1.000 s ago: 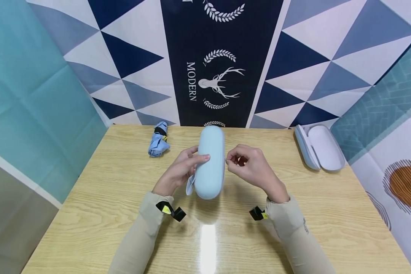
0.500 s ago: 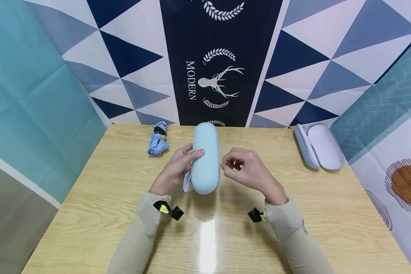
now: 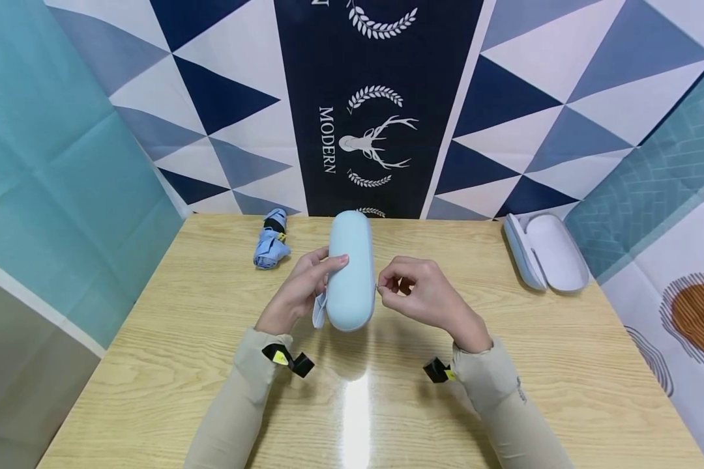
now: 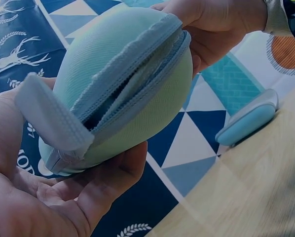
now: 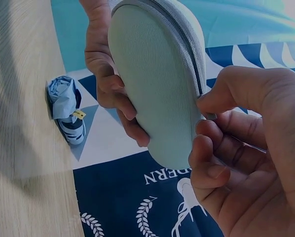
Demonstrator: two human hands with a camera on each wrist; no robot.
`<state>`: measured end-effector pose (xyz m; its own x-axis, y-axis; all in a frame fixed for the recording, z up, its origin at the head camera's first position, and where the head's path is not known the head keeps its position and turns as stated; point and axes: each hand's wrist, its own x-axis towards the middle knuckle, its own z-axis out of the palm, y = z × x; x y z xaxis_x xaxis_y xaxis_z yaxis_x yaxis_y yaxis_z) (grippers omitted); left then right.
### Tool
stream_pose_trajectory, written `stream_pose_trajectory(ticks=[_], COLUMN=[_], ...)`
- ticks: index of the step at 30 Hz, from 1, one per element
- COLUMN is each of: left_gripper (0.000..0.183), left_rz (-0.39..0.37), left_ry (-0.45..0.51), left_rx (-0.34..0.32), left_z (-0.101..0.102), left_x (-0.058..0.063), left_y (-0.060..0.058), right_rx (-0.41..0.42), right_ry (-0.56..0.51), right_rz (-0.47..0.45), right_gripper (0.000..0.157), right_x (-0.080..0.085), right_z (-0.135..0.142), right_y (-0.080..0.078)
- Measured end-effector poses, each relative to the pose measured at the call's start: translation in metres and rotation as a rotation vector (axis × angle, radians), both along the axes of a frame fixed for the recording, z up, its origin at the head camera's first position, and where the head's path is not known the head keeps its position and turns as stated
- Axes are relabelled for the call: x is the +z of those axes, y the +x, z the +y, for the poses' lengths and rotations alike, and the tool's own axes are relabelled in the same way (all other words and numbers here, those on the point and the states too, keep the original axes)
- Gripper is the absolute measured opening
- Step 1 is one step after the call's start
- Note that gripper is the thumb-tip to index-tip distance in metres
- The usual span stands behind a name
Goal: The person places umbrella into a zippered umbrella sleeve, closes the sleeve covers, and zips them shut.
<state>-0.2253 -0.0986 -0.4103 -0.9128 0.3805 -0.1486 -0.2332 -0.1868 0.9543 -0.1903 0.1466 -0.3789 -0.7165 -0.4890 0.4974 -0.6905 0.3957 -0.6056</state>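
Observation:
A light blue zippered case (image 3: 350, 273) with rounded ends is held above the table. My left hand (image 3: 301, 286) grips it from the left, thumb across its top face and fingers beneath. A fabric tab (image 4: 54, 116) sticks out from one end. Beside that tab, in the left wrist view, the zipper (image 4: 132, 81) gapes partly apart; the inside is dark. On the case's right side my right hand (image 3: 425, 293) pinches at the zipper line with thumb and forefinger. The fingertips mostly hide the zipper pull in the right wrist view.
A folded blue umbrella (image 3: 272, 240) with a black band lies at the table's back left. An opened hard case (image 3: 548, 253), blue outside and white inside, rests at the back right. Patterned cloth walls (image 3: 229, 98) border the wooden table (image 3: 170, 365).
The case and both hands have shifted slightly left and away from me, mostly in the first half second. The right hand keeps its pinch at the case's side.

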Motion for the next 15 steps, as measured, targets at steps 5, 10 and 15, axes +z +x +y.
stream_pose_trajectory(ticks=[5, 10, 15], left_gripper=[0.073, 0.073, 0.070], left_rz=[0.009, 0.013, 0.015], left_ry=[0.007, 0.015, 0.010], left_rx=[0.012, 0.019, 0.031], left_z=[-0.0006, -0.0027, -0.0033], left_x=[-0.0019, -0.0022, -0.0017], left_y=[-0.0006, -0.0008, -0.0016], right_rx=[0.012, 0.028, 0.050], right_ry=[0.011, 0.027, 0.040], right_rz=[-0.005, -0.021, -0.025], right_gripper=[0.019, 0.018, 0.017], right_x=[0.0003, 0.0010, 0.0013], right_z=[-0.0007, -0.0014, -0.0009], right_y=[0.0007, 0.0017, 0.0026])
